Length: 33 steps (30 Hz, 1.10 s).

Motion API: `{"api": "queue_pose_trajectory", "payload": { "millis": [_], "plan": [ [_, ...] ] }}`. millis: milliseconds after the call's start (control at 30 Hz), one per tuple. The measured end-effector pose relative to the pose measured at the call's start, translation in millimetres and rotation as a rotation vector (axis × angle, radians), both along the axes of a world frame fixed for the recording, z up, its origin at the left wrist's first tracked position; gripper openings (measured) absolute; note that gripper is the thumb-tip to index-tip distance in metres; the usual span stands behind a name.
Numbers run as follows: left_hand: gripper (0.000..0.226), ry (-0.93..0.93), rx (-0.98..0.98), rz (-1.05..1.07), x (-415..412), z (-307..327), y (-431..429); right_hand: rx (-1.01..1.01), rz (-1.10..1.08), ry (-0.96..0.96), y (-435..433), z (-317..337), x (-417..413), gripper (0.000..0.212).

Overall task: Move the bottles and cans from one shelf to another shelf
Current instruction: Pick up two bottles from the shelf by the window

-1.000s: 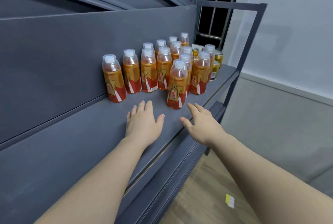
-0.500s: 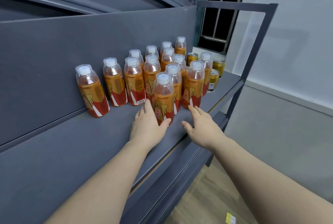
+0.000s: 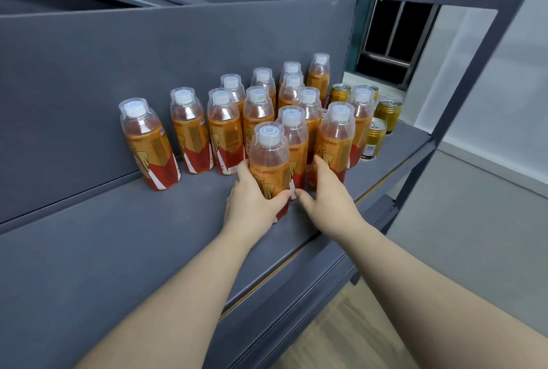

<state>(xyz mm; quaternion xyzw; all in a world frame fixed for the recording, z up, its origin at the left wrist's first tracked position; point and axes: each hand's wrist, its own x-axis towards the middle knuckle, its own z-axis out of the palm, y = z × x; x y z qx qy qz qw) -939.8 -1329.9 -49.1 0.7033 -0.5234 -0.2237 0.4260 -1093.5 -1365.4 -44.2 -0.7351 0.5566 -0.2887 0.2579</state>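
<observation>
Two bare forearms reach in from below over the front lip of the grey shelf (image 3: 118, 250). The left grip (image 3: 252, 205) is clasped round the lower part of the front bottle (image 3: 271, 167), thumb on its near side, fingers round its left side. This bottle stands upright on the shelf, nearest of the cluster. Just right of it, the right grip (image 3: 326, 193) lies with its thumb spread, between a second bottle (image 3: 293, 137) and a third bottle (image 3: 336, 137). Its fingertips are hidden, so one cannot tell whether it grasps either. Behind these stand more orange bottles (image 3: 189, 137) in rows against the back panel (image 3: 148, 57). A few gold cans (image 3: 375, 137) stand at the far right end.
</observation>
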Motion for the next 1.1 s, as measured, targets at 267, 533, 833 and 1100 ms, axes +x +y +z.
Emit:
{"api": "queue_pose_trajectory", "payload": {
  "millis": [267,533,833,1100],
  "plan": [
    [0.095,-0.052,-0.002,0.061,18,1,1,0.011,-0.034,-0.136,-17,-2,19,0.092],
    [0.090,-0.022,-0.009,0.145,50,0,4,0.019,-0.103,-0.250,-27,-3,38,0.100],
    [0.093,0.011,0.032,0.108,52,-9,2,0.010,-0.164,-0.324,-29,-3,50,0.078],
    [0.093,0.023,0.038,0.121,49,-9,3,0.016,-0.174,-0.320,-30,-2,50,0.075]
  ]
}}
